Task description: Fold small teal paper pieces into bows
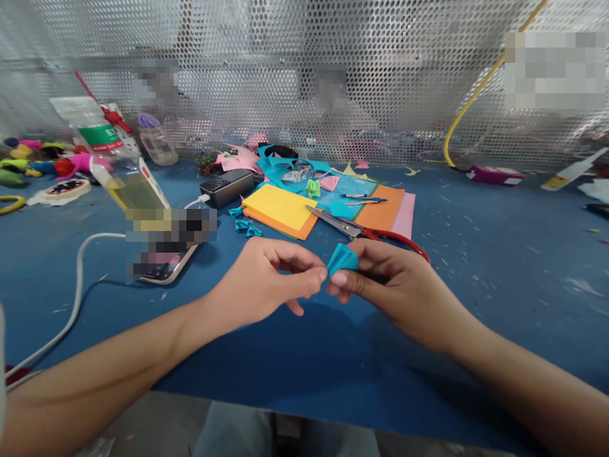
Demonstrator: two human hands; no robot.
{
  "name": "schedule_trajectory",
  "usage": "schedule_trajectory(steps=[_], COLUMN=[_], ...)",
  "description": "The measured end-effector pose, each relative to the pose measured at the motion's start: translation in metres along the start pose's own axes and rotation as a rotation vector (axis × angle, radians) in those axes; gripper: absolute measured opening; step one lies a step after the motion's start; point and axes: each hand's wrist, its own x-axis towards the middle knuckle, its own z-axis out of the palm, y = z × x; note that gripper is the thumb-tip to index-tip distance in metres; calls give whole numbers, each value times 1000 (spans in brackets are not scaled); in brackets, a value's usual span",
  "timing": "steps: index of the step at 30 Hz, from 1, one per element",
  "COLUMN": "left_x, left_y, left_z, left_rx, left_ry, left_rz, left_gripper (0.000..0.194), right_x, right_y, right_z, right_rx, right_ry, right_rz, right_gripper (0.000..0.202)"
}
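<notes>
Between my two hands, above the blue table, is a small piece of folded blue paper (343,259) with pleats fanning out. My right hand (399,289) pinches it between thumb and fingers. The fingertips of my left hand (271,279) are closed in a pinch at the paper's narrow left end. Just behind lie scissors (340,222) with red handles, their blades resting near a stack of yellow and orange paper (280,206). Several small folded blue paper pieces (247,228) sit left of that stack.
A phone (178,263) with a white cable lies at left, near a tilted plastic bottle (118,171) and a black box (227,188). Orange sheets (380,208), pens (364,199) and blue paper scraps (273,168) are further back. A perforated metal screen (380,82) closes off the far edge.
</notes>
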Motion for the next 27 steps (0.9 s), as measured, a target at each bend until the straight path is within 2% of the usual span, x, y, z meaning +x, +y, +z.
schedule_trajectory(steps=[4, 8, 16, 19, 21, 23, 25, 27], left_x=[2, 1, 1, 1, 0, 1, 2, 4], left_y=[2, 4, 3, 3, 4, 5, 6, 7], left_z=[-3, -3, -1, -2, -2, -2, -1, 0], left_rx=[-154, -192, -211, -163, -97, -62, -64, -76], left_ry=[-128, -209, -184, -168, -162, -124, -50, 12], left_rz=[-79, -82, -77, -38, -32, -48, -71, -101], left_gripper=[5, 5, 19, 12, 8, 8, 11, 12], right_x=[-1, 0, 2, 2, 2, 1, 1, -1], right_y=[-3, -4, -3, -4, -2, 2, 7, 11], right_z=[-3, -5, -6, -3, -2, -2, -5, -9], right_rx=[130, 214, 259, 215, 140, -12, -258, -569], right_ry=[-62, -110, -123, -119, -90, -13, 106, 173], right_rz=[51, 102, 100, 121, 144, 103, -63, -302], right_gripper=[12, 14, 14, 18, 23, 30, 45, 50])
